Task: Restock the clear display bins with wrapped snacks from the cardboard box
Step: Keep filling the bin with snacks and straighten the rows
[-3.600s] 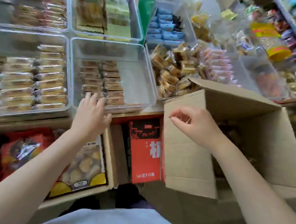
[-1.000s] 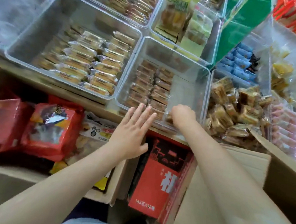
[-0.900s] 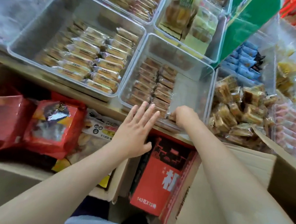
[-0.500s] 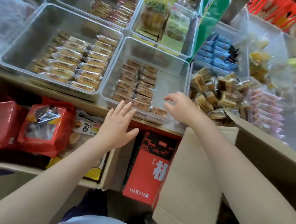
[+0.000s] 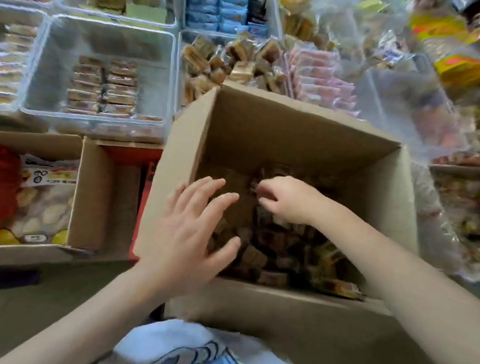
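Both hands have left the clear bin and come back over the cardboard box (image 5: 268, 125) at the centre of the frame, and the view has swung down so that the box's inside now shows.

At lower left a shallower open carton (image 5: 89, 195) holds a red bag and a printed bag of pale round biscuits. Above it, the clear bin (image 5: 37, 71) at upper left of centre carries two neat columns of brown wrapped bars (image 5: 103, 87), with one bar lying along its front edge; the right part of its floor looks bare, so it can take more. Just right of it, another bin is heaped with loose tan wrapped cakes (image 5: 231, 59).

The left hand (image 5: 191, 236) hovers over the box's left wall, fingers spread and straight, holding nothing. The right hand (image 5: 287, 198) reaches deeper in, fingers curled down among the wrapped snacks (image 5: 270, 244); motion blur hides whether it has pinched one yet, so I cannot tell.

Those snacks lie jumbled across the box floor, dark brown in glossy film. They look light and small, with slick wrappers and probably crumbly insides, so squeezing hard could crush them. The best hold is likely across the short sides of a bar, or several gathered flat together.
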Available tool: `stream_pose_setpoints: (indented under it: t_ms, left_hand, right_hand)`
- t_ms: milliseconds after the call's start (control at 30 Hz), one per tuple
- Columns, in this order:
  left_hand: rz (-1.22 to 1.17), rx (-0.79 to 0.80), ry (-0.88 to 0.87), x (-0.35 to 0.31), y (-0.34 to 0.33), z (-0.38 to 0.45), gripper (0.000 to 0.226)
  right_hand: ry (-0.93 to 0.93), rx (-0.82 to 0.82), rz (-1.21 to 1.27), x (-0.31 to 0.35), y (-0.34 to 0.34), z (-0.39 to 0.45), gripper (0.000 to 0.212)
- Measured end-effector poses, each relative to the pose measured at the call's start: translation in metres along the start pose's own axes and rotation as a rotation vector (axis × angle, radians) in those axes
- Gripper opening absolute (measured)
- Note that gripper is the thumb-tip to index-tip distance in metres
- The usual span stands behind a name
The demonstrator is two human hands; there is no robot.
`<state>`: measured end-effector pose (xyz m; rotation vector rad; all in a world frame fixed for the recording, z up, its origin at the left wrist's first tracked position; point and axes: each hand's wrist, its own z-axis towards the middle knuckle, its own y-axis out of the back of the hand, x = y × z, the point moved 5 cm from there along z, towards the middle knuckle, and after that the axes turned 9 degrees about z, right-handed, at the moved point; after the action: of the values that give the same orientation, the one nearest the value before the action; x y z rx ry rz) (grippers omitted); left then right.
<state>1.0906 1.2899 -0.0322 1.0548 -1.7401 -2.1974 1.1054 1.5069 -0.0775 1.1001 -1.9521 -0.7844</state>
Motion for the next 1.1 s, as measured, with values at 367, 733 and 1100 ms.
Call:
stream_pose_setpoints:
  t_ms: [367,733,1100]
  left_hand:
    - [0.288,0.012,0.117,-0.008,-0.012,0.007,0.067]
    - [0.303,-0.036,0.129,-0.008,-0.015,0.002,0.066]
    - [-0.149,-0.181,0.203,-0.008,0.007,0.015,0.057]
  right_hand:
    - [-0.074,0.202,-0.305,-0.065,-0.119,0.01,0.036]
    - [-0.125,0.166,-0.112,-0.07,-0.111,0.013,0.039]
    - [0.366,-0.296,0.62,0.007,0.024,-0.047,0.05]
